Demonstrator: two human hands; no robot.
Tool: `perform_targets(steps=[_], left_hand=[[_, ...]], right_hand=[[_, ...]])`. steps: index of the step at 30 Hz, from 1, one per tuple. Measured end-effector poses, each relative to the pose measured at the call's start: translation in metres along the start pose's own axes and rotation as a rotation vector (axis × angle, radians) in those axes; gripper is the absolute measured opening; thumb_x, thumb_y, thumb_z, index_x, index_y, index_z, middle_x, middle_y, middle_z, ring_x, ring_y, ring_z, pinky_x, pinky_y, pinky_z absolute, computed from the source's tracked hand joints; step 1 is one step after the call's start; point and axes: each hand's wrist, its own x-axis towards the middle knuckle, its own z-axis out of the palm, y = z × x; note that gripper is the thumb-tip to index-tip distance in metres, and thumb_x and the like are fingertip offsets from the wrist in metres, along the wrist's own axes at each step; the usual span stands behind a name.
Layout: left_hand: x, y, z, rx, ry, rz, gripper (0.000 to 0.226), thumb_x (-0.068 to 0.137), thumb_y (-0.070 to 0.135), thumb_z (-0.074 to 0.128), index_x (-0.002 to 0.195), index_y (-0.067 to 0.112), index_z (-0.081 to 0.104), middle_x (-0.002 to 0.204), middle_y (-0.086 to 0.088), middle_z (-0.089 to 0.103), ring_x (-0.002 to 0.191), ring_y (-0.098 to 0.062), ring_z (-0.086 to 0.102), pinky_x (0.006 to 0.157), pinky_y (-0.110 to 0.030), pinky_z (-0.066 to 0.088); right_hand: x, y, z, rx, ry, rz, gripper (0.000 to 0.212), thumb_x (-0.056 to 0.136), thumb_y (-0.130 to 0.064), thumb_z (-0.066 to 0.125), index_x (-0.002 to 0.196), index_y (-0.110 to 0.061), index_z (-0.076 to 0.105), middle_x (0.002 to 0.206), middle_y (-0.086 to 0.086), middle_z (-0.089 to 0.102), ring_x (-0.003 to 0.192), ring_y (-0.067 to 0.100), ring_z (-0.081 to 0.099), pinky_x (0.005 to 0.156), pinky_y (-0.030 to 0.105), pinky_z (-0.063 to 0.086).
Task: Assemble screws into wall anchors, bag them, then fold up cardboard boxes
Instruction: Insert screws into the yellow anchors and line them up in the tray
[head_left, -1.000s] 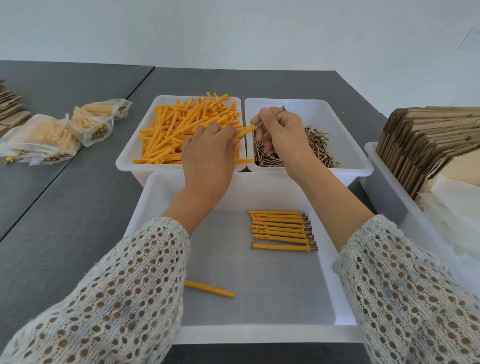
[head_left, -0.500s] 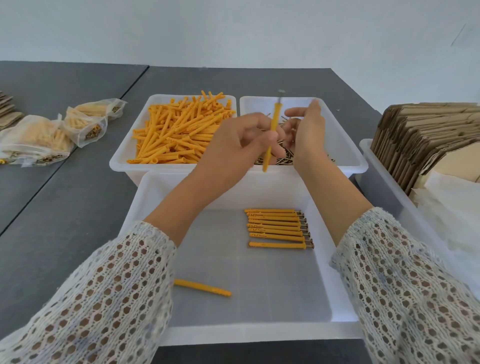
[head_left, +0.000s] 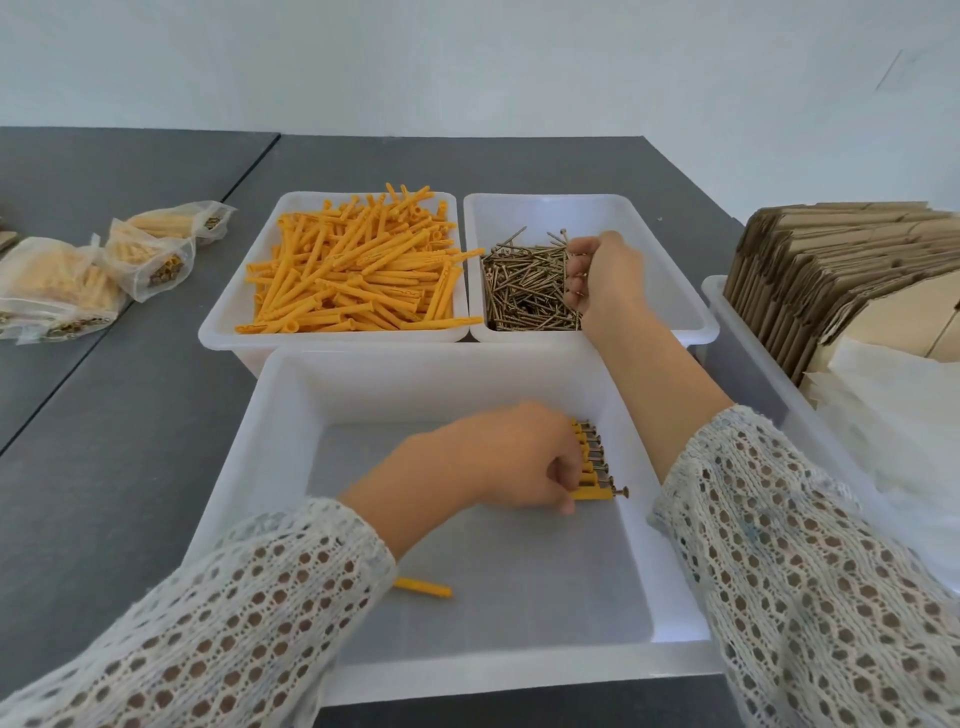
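My left hand (head_left: 506, 462) is down in the near white bin (head_left: 415, 376). Its curled fingers cover the row of assembled anchors (head_left: 597, 460) and pinch the nearest one (head_left: 595, 493), whose screw head sticks out to the right. My right hand (head_left: 605, 280) reaches into the screw bin (head_left: 670, 244), fingers curled into the pile of brass screws (head_left: 524, 291). The orange wall anchors (head_left: 353, 280) fill the far left bin. A single loose anchor (head_left: 422, 590) lies near my left sleeve.
Filled clear bags (head_left: 148, 254) lie on the grey table (head_left: 104, 415) at the left. A bin at the right holds flat cardboard boxes (head_left: 831, 270) standing on edge, with white plastic bags (head_left: 893, 415) in front of them.
My left hand carried the assembled anchor down from above the far bins to the row in the near bin. My right hand let go of it and moved into the screw pile.
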Motion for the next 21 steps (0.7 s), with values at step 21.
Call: perform_targets(steps=[21], left_hand=[[0.007,0.004,0.016,0.274,0.107,-0.019,0.019,0.092,0.038,0.065,0.091,0.021,0.057,0.085,0.007,0.052,0.078,-0.018,0.050,0.065,-0.030,0.041]], right_hand=[[0.005,0.006,0.004,-0.216,-0.004,-0.100,0.032,0.092,-0.004,0.031,0.082,-0.010,0.061,0.056,0.000,0.050,0.044,0.011,0.038,0.042,0.021,0.035]])
